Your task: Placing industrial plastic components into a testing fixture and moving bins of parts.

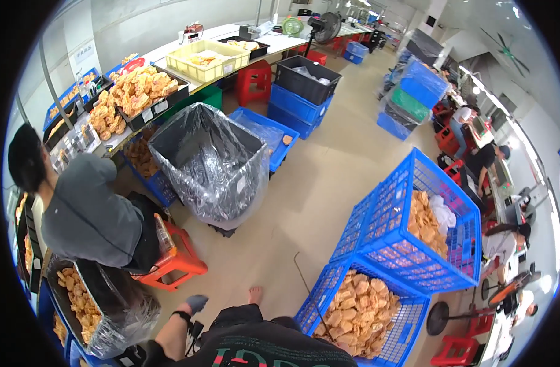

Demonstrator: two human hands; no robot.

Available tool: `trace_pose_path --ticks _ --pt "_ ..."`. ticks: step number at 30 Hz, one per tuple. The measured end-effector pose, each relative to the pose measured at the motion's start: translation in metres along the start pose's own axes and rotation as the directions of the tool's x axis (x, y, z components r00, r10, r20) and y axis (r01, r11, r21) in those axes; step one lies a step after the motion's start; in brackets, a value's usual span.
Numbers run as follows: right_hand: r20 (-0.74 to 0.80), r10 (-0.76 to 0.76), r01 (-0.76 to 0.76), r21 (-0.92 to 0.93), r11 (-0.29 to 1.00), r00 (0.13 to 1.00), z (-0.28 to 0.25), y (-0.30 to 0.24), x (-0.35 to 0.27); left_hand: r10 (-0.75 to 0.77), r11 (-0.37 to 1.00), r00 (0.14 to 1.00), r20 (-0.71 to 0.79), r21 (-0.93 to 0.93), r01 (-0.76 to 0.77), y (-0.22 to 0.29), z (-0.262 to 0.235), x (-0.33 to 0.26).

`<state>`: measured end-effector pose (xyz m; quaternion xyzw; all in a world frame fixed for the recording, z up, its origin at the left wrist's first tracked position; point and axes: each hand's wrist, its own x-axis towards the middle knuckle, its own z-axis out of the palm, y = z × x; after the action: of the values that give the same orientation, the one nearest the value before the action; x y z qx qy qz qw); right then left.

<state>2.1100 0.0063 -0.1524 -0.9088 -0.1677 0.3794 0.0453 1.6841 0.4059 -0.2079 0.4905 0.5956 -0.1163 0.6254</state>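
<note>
My left forearm reaches in from the lower left with a black band at the wrist. My left hand looks covered in dark grey; its fingers are too small to make out. It is nearest to the orange stool and my bare foot. My right hand does not show. To my right, a blue slatted crate holds many tan-orange pieces. A thin, bent dark rod slants across the crate's left side; its lower end runs toward my black shirt.
Another blue crate stands tilted behind it. A seated person works at the left table. A bag-lined bin and stacked blue tubs stand ahead. A lined bin of pieces is lower left. People work along the right.
</note>
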Motion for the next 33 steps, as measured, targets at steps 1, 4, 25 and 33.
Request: trace_pose_path --ticks 1,4,25,33 --pt "0.022 -0.009 0.009 -0.009 1.0 1.0 -0.004 0.003 0.024 0.099 0.939 0.992 0.079 0.324 -0.119 0.035 -0.011 0.021" --pt "0.056 -0.106 0.108 -0.025 0.994 0.993 0.009 0.005 0.078 0.305 0.927 0.952 -0.018 0.236 -0.292 0.171 -0.014 0.058" --pt "0.178 -0.238 0.161 0.361 0.918 0.955 -0.312 -0.23 0.592 0.229 0.968 0.965 -0.13 0.137 -0.211 0.616 0.005 0.293" --pt "0.035 -0.423 0.405 0.225 0.886 0.906 -0.413 -0.308 0.713 0.263 0.94 0.945 -0.196 0.271 -0.206 0.805 -0.032 0.396"
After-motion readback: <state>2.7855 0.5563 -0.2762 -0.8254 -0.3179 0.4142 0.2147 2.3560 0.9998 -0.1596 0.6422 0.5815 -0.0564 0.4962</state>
